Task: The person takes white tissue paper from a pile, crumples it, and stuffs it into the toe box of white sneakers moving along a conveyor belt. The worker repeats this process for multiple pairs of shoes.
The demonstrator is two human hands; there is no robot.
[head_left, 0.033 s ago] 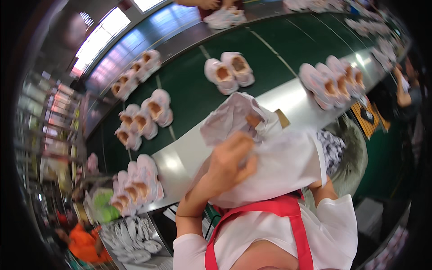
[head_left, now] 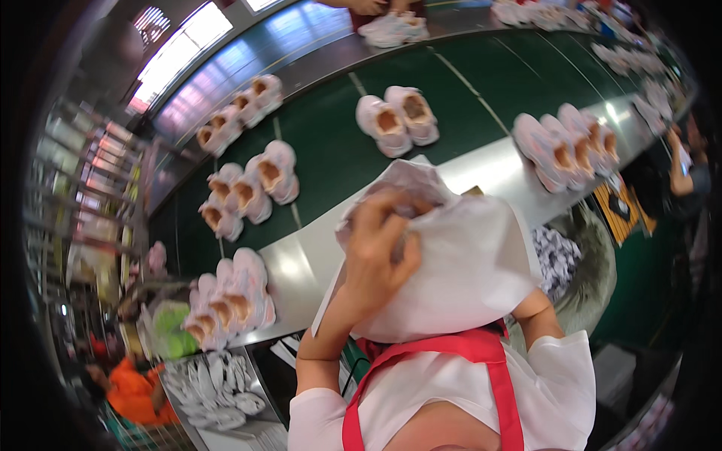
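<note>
A large white sheet of thin paper (head_left: 459, 263) spreads in front of my chest, its far part crumpled into a greyish, folded bunch (head_left: 410, 177) over the metal ledge. My left hand (head_left: 380, 252) is on the sheet's left part, fingers bent into the crumpled folds and closed on the paper. The sheet covers my right hand; only the right forearm (head_left: 538, 312) shows, coming in under its right edge. What lies inside the folds is hidden. Just past the bunch, a pair of pale pink and white sneakers (head_left: 397, 120) stands on the green belt.
More sneakers stand on the belt (head_left: 323, 113) and in rows on the metal ledge (head_left: 293, 263). A tray of grey-white shoe-shaped pieces (head_left: 218, 391) is at lower left. At right, a sack (head_left: 594, 278) holds black-and-white crumpled material. Other people work across the belt and at both sides.
My left hand has moved slightly up and away onto the crumpled paper. The paper's opening, with a tan patch inside, is now covered. The whole view has shifted a little.
</note>
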